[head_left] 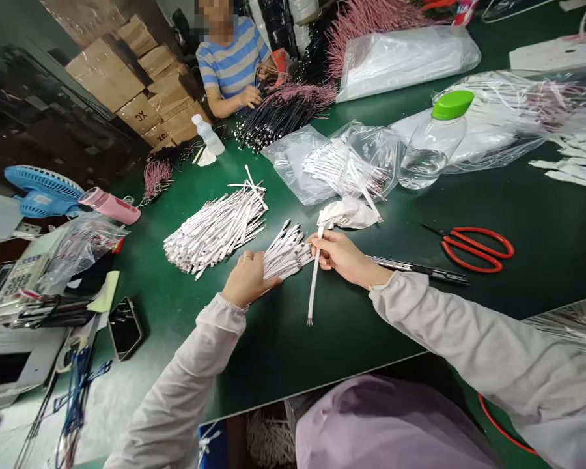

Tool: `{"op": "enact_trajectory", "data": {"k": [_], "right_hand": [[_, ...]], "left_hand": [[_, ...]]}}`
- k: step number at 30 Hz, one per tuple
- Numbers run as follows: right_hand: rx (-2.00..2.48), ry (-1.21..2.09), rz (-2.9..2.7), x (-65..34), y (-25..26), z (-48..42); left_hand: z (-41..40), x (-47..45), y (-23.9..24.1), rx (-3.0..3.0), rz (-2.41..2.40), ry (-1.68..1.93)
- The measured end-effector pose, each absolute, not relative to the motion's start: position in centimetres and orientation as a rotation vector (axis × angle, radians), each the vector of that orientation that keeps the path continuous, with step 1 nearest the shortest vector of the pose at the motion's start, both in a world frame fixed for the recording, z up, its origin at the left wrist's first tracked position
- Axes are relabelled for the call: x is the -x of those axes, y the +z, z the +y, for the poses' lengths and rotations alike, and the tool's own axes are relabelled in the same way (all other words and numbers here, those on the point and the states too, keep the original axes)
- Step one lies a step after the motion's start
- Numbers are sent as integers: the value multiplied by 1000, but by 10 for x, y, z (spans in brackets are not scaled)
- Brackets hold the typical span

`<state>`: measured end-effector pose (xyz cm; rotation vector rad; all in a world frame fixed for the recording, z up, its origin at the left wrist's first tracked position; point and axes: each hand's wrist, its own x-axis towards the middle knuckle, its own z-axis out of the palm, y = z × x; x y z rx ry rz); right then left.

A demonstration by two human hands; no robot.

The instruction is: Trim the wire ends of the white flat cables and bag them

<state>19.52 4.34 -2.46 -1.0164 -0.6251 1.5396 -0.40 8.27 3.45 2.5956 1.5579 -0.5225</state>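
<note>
My left hand point(247, 280) lies at the near end of a loose bundle of flat white cables point(288, 251), its fingers over the strands and gripping them. My right hand point(342, 257) pinches a single white cable point(314, 280) upright between thumb and fingers, and its frayed wire end point(310, 322) hangs just above the green workbench point(351, 339). A larger heap of white cables point(217, 228) lies to the left of the bundle. A crumpled white cloth point(344, 213) sits just beyond my right hand, and a long black-and-steel tool point(420, 268) lies to its right.
Red-handled scissors point(474, 249) lie right. Plastic bags of cables point(346, 163) and a green-capped bottle point(437, 140) stand beyond. A co-worker in a striped shirt point(232, 65) handles wires near a black-and-pink wire bundle point(280, 117). A blue fan point(41, 190) and calculator point(19, 277) sit left.
</note>
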Motion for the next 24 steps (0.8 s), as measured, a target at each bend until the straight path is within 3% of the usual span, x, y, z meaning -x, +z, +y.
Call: {"op": "enact_trajectory", "data": {"k": [7,11,15,19,24], "right_hand": [[1036,1305,-705,-198,-28,42],[1029,1195,-651,-209,-24,44],[932,1474,-668,-207,-22,44],[743,1909,-697,-191,-17,34],[455,2177,-1088,-174,2,11]], "left_hand": [[74,-15,26,-2595,1552,-478],[60,-6,33,-1820,1347,-77],[7,-4,29,-1050,970,333],[-49,-10,10,-655,826,396],[-77,-3,-8,-532,722,338]]}}
